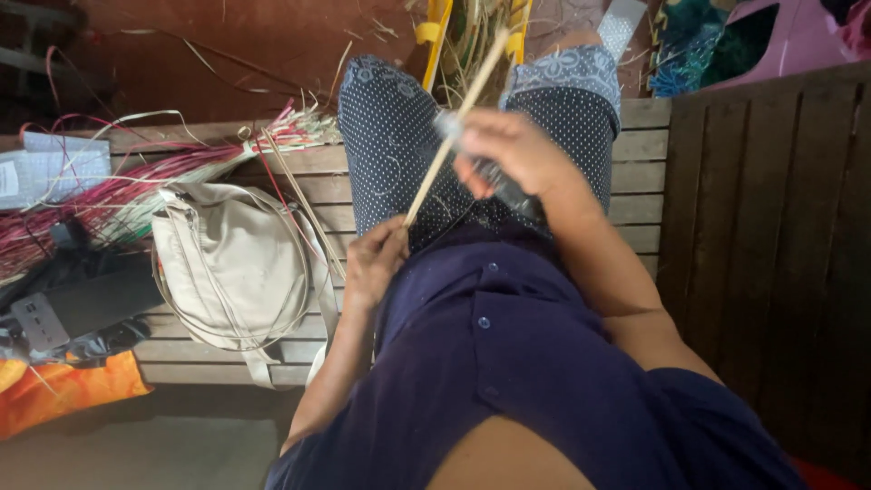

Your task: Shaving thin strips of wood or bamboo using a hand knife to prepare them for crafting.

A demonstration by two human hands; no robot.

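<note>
Bench: a person sits on a slatted wooden bench (640, 145), knees pointing toward its far edge, a dark wooden panel (771, 236) close along the right side.
Beside the sitter: a beige shoulder bag (231, 268) lies on the slats just left of the lap, its strap trailing to the bench's near edge.
Left end of the bench: a bundle of pink and green dyed reeds (136, 181) fans across the boards; a black pouch (82, 299) and an orange cloth (63, 386) sit at the near left corner.
Beyond the knees: a yellow frame (435, 41) stuffed with pale straw stands past the far edge.
Strip: a thin, pale cane strip (449, 136) slants up over the lap, from the left thigh toward the yellow frame.
Left hand: the left hand (374, 263) pinches the strip's lower end, fingers closed tight around it.
Right hand: the right hand (513, 154) is curled shut on a dark-handled knife (504, 186), its blurred tip meeting the strip midway.
</note>
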